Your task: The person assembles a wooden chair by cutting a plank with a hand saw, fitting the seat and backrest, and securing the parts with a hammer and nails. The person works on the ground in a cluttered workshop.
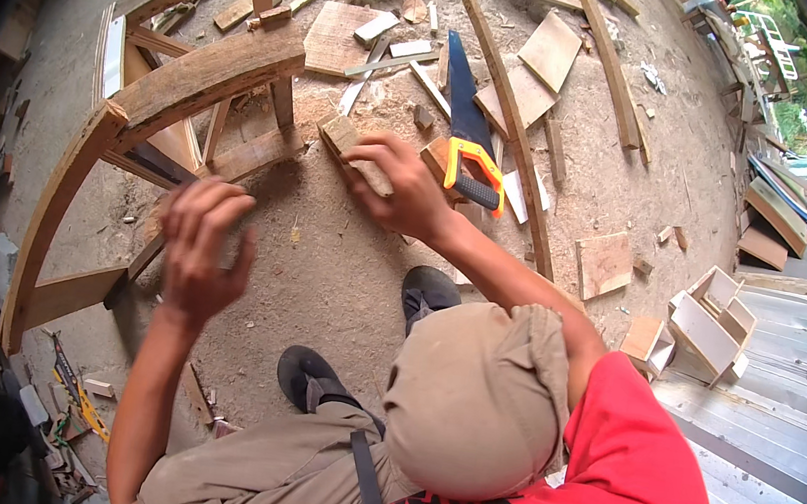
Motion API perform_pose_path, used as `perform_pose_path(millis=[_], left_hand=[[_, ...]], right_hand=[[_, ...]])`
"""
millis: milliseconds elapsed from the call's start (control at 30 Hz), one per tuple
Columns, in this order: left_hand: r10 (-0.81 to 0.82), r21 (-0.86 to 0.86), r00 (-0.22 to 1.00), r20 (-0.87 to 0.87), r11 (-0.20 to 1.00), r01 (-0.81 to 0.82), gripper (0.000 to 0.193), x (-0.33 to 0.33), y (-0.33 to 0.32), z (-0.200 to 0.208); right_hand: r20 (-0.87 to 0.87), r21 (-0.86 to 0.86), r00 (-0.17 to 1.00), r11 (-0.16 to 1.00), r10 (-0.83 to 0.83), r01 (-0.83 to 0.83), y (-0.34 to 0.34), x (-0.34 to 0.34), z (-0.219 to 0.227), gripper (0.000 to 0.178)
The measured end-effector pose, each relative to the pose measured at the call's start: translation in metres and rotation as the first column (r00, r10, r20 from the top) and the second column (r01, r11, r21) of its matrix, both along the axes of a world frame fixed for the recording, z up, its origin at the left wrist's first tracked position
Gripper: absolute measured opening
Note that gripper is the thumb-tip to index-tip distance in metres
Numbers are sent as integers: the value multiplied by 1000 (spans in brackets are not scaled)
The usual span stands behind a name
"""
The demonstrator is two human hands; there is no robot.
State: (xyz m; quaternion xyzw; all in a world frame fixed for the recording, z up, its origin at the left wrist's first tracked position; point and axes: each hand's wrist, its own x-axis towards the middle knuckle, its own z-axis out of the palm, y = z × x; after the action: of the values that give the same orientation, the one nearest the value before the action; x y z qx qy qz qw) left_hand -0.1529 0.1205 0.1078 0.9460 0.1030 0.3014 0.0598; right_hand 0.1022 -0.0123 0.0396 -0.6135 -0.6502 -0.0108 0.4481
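My right hand was closed around a short wooden block, the fingers bent over one side of it and the thumb toward the other, so that its far end poked out ahead of my knuckles. Whether the block was resting on the dirt ground or just above it, I couldn't quite tell, since my own hand covered much of it. My left hand was raised near the curved wooden frame, its fingers half curled with the thumb well apart, and I had hold of nothing there that I could see. The frame stood on the ground to my left, its arched beams joined by shorter struts. Just right of my right hand lay a handsaw with a yellow and black handle, blade pointing away from me. Beside it, a long wooden strip ran past. Farther to the right, a square board lay flat, and beyond it a small wooden box sat near ridged metal sheets.
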Motion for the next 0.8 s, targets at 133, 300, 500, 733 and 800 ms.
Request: perform_pose_path(millis=[133, 300, 500, 733, 800], left_hand=[[-87, -103, 989, -115, 992, 76, 39, 7, -21, -21], [-19, -265, 992, -124, 964, -15, 41, 0, -12, -31], [24, -350, 991, -130, 934, -68, 43, -3, -13, -32], [39, -478, 982, -183, 870, -123, 39, -2, -8, -34], [6, -511, 984, -180, 854, -99, 39, 5, -3, -30]], right_hand=[[-331, -236, 854, 912, -401, 337, -63, 8, -31, 17], [-375, -379, 790, 858, -485, 346, -98, -1, -55, 17], [-355, -344, 845, 897, -399, 278, -49, 9, -50, 15], [-312, -373, 793, 835, -524, 405, -31, 67, -44, 25], [-295, -298, 786, 834, -544, 465, -42, 93, -47, 23]])
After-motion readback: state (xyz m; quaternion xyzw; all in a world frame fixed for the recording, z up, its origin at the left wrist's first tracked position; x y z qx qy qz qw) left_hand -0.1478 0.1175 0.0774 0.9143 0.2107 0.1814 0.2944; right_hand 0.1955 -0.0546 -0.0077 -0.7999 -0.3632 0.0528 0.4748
